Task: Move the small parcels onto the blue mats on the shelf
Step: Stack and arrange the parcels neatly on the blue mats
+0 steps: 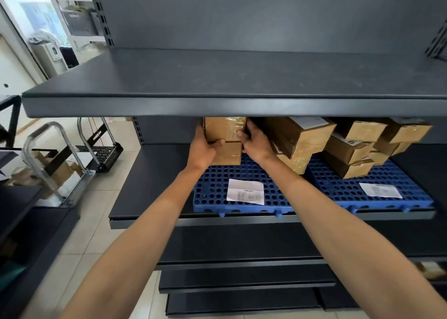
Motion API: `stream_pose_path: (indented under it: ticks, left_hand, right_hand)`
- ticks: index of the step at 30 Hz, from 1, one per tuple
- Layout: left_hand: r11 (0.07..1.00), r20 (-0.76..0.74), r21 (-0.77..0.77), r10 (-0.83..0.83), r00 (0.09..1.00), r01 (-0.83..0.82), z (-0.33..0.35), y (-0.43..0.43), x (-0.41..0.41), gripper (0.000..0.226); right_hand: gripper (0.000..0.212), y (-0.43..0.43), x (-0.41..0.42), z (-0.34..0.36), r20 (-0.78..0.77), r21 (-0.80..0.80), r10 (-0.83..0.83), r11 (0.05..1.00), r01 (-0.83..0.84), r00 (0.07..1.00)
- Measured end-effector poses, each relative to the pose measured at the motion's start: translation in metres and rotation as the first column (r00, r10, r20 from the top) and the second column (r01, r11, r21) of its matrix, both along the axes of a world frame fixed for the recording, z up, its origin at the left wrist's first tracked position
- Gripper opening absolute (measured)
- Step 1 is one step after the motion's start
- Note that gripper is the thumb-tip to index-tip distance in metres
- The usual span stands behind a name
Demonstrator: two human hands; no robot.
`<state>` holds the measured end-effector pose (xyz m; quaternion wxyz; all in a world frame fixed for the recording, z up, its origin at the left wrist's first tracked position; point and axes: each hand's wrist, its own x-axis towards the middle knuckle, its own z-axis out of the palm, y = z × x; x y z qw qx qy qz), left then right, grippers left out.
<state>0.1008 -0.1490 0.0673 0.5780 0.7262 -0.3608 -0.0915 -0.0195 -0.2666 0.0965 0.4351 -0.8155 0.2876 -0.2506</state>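
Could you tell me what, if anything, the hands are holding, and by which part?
A brown cardboard parcel, at the back of the left blue mat: the left hand grips its left side, the right hand its right side.

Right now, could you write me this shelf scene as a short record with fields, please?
left hand: holds the brown parcel on its left side
right hand: holds the same parcel on its right side
parcel place: at the back of the left blue mat
right blue mat: carries a pile of parcels
paper slips: one lies on the front part of each mat
trolley: on the floor, left of the shelf
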Motion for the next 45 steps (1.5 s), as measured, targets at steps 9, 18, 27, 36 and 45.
stream_pose_path:
  ticks: [9,18,27,36,45]
  left_hand:
    - [0.993,0.026,0.108,-0.048,0.999,0.045,0.003,0.001,0.008,0.07]
    - [0.97,0.236,0.141,0.164,0.958,-0.2,0.004,0.012,-0.028,0.099]
    - [0.987,0.229,-0.152,-0.022,0.973,0.058,0.029,-0.04,-0.149,0.058]
    - [0.988,0.134,0.129,-0.099,0.986,0.082,0.008,-0.096,-0.166,0.091]
    - [0.988,0.146,-0.157,0.01,0.989,0.013,-0.003,-0.047,-0.131,0.051]
  right_hand:
    - [0.056,-0.004,0.008,-0.003,0.0,-0.025,-0.026,0.999,0.026,1.0]
    - [0.067,0.018,-0.04,0.006,0.063,-0.299,0.002,0.954,0.017,0.998]
    - [0.011,-0.014,-0.149,0.016,0.659,-0.367,-0.298,0.674,0.641,0.691]
    - [0.061,-0.057,-0.165,-0.004,0.471,0.168,-0.434,0.899,0.405,0.768]
    - [0.085,-0.062,-0.139,-0.016,0.303,0.169,-0.2,0.973,0.154,0.932]
